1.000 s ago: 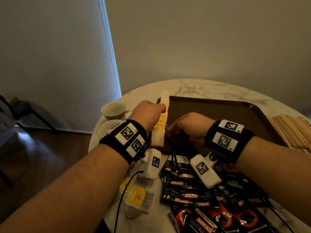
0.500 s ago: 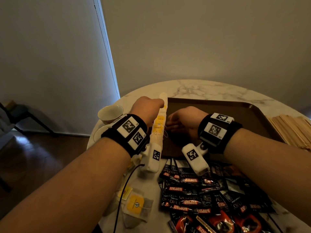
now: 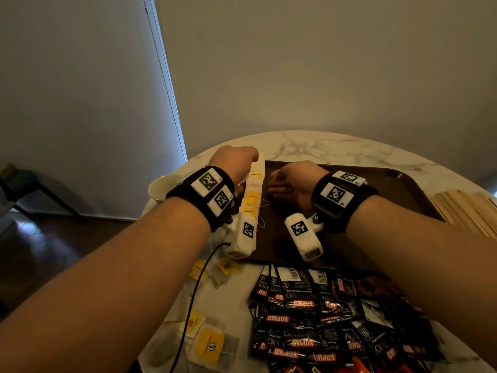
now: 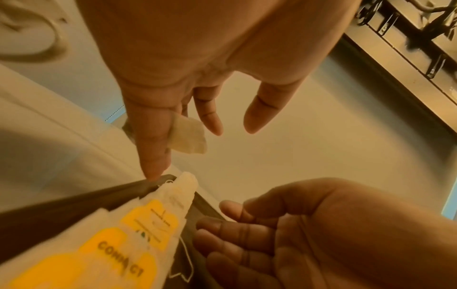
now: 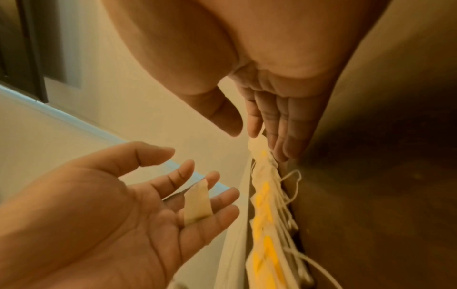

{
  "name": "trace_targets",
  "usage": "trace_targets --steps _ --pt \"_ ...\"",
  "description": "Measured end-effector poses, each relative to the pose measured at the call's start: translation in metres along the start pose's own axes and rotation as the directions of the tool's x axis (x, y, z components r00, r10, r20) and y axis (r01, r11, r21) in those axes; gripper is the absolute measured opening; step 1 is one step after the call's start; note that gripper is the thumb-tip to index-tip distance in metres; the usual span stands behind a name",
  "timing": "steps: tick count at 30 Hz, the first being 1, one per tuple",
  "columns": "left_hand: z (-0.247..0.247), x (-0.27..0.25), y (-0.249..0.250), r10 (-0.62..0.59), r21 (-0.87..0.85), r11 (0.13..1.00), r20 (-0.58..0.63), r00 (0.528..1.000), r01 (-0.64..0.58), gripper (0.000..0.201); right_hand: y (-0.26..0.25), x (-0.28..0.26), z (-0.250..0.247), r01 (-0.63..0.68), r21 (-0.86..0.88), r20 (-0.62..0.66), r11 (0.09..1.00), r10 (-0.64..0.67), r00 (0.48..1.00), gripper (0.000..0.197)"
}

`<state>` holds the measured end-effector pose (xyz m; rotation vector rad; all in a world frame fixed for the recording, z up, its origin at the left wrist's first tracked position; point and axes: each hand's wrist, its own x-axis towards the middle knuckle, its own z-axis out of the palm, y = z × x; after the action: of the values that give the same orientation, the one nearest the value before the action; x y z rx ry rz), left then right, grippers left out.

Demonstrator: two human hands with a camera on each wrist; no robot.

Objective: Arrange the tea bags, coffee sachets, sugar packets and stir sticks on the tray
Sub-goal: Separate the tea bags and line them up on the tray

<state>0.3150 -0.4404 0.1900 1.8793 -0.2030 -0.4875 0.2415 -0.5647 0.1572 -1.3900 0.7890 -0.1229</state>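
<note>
Head view: a row of tea bags [image 3: 252, 195] lay along the tray's [image 3: 382, 184] left edge, released since a second earlier. Left wrist: left hand [image 4: 188, 64] fingers apart, a tea bag [image 4: 189, 135] between them. Right wrist: right hand [image 5: 267, 82] flat, fingers straight, touching the row.

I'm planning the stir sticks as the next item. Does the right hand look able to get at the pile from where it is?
Probably yes. The right hand is open, flat against the row of tea bags on the tray. The stir sticks lie uncovered on the table beyond the tray's right rim, on that hand's side.
</note>
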Motion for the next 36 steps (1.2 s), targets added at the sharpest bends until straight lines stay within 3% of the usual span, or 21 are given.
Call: trace_targets --steps 7,14,17,21,24,29,32,36 --pt "0.007 0.015 0.005 -0.028 0.003 1.0 0.002 1.0 0.028 0.032 -0.006 0.024 0.006 0.018 0.028 -0.028 0.999 -0.018 0.999 0.029" --pt "0.009 0.025 0.014 -0.027 0.047 0.999 0.017 0.999 0.027 0.024 -0.009 0.039 0.002 0.018 0.052 0.0 0.999 -0.018 1.0 0.02" --pt "0.009 0.027 0.017 -0.036 0.008 0.999 0.017 0.999 0.036 0.028 -0.015 0.049 0.001 0.035 0.073 -0.031 0.997 -0.033 0.999 0.017" --pt "0.01 0.022 0.02 -0.011 -0.1 0.995 0.064 0.998 0.018 0.04 -0.02 0.049 -0.002 0.053 0.064 0.034 0.997 -0.055 0.998 0.024" --pt "0.011 0.014 0.024 -0.019 -0.252 0.967 0.11 0.994 0.046 0.039 -0.027 0.033 -0.013 0.195 -0.021 0.06 0.98 -0.194 0.979 0.023" --pt "0.013 -0.009 0.026 -0.023 -0.441 0.887 0.255 0.967 0.138 0.042 -0.027 -0.016 -0.036 0.444 -0.222 0.274 0.868 -0.382 0.883 0.017" --pt "0.016 -0.022 0.024 -0.013 -0.484 0.858 0.314 0.949 0.172 0.045 -0.022 -0.032 -0.038 0.502 -0.388 0.211 0.773 -0.455 0.865 0.021" --pt "0.014 -0.036 0.02 0.022 -0.513 0.842 0.338 0.941 0.165 0.045 -0.018 -0.041 -0.04 0.487 -0.458 0.156 0.744 -0.472 0.868 0.018"
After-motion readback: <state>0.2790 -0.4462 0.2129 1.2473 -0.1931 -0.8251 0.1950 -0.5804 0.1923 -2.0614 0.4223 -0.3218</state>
